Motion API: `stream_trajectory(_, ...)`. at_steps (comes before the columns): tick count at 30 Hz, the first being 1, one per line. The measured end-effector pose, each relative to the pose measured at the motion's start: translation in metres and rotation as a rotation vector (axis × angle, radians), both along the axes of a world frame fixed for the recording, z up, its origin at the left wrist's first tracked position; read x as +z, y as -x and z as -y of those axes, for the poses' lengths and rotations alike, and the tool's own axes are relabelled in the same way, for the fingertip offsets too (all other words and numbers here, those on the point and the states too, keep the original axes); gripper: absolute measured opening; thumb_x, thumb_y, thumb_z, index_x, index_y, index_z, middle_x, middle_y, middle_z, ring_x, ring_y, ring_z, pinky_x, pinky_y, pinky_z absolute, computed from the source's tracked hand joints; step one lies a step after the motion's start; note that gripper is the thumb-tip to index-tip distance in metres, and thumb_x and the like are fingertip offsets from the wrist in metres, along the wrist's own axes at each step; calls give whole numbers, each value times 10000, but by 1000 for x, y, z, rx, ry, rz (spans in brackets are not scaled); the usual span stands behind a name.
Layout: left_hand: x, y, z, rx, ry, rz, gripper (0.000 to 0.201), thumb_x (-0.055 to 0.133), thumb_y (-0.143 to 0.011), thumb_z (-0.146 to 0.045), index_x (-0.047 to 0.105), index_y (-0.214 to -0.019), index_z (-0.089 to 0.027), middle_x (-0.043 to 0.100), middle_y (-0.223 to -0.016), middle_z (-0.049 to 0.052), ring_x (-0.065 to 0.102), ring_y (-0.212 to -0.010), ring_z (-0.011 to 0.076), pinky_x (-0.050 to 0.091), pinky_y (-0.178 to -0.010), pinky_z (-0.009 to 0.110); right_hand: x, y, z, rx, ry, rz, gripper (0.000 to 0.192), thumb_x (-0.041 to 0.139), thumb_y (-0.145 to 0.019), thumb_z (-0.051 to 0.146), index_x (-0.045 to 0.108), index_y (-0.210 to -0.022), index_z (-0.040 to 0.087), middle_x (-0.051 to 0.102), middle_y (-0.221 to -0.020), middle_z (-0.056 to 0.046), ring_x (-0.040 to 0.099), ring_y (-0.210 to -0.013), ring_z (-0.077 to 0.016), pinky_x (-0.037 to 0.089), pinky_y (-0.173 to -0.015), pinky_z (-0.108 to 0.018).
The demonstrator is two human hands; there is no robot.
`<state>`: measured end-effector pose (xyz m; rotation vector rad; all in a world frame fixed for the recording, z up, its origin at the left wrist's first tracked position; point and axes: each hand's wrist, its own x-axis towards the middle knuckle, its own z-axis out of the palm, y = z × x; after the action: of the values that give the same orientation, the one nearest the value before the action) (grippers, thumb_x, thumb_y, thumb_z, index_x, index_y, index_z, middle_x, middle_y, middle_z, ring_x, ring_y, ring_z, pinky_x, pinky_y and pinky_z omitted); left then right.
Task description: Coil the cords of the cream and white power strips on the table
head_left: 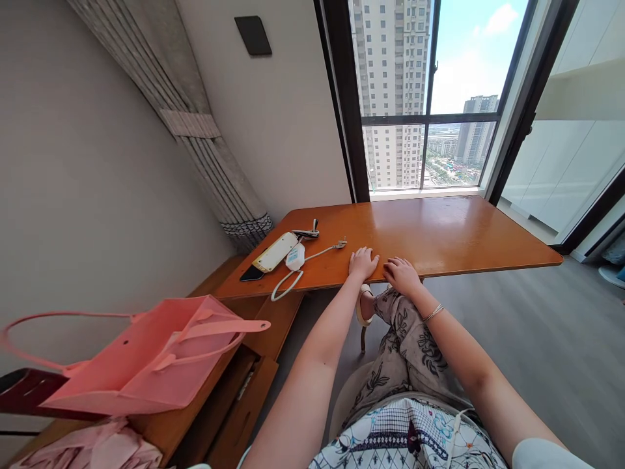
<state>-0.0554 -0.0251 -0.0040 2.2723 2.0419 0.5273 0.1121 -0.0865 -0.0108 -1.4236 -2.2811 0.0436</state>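
Head view: left hand [362, 262] and right hand [401, 273] lying palm-down, side by side, on near edge of orange wooden counter [463, 234] — fingers loosely spread, gripping nothing. Left of hands — white power strip [275, 251], small white charger [295, 256] with cable [319, 251] trailing toward left hand, black phone [252, 273]. Pink tote bag [146, 355] sitting well apart at lower left.

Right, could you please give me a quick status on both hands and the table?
Left hand and right hand both empty, resting flat on the table edge. Power strip, white charger and its cable lie left of the hands, untouched.
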Motion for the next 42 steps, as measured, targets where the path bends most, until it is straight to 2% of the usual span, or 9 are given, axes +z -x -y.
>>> stream_trajectory(42,0,1,0,2,-9,6,428,449,-963,-392,602,-1311,-194,559,-1457,127,468,-1383,271,306,-1190,444,-2,-1,1,10,-19,-23,334,501,-996,342,677,-1257,230,623,-1383,-110,502,-1356,-253,366,-1144,-446)
